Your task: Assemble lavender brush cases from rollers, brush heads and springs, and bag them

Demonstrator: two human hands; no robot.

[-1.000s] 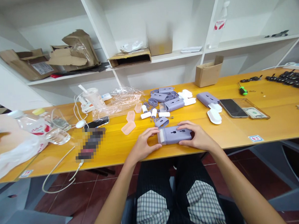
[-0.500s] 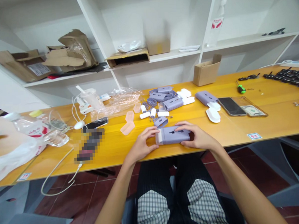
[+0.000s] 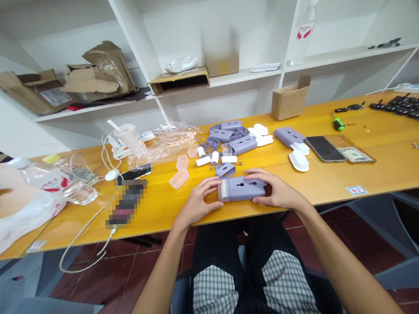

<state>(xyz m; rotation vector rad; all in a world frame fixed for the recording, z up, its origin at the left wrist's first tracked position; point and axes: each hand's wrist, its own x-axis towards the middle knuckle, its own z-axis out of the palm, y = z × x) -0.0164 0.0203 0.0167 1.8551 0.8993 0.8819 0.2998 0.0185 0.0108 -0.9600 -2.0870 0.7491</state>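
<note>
A lilac plastic case point(image 3: 244, 188) with a pale end piece lies near the front edge of the yellow table point(image 3: 337, 173). My right hand point(image 3: 278, 191) grips its right end, fingers curled over the top. My left hand point(image 3: 198, 202) holds the left end, thumb and fingers pinching the pale piece. Just behind the case lies a small lilac clip point(image 3: 226, 170). Farther back is a heap of lilac case parts point(image 3: 231, 136), white rollers point(image 3: 213, 157) and pink caps point(image 3: 180, 175).
Another lilac case point(image 3: 288, 136) and white lids point(image 3: 298, 161) sit to the right, beside a phone point(image 3: 323, 148) and a banknote point(image 3: 353, 154). Bottles point(image 3: 52, 181), cables and a cup point(image 3: 127, 138) crowd the left. A cardboard box point(image 3: 291, 101) stands at the back; shelves behind.
Both hands keep hold of the lilac case. The left fingers have shifted slightly on its pale end. The view has drifted a little.
</note>
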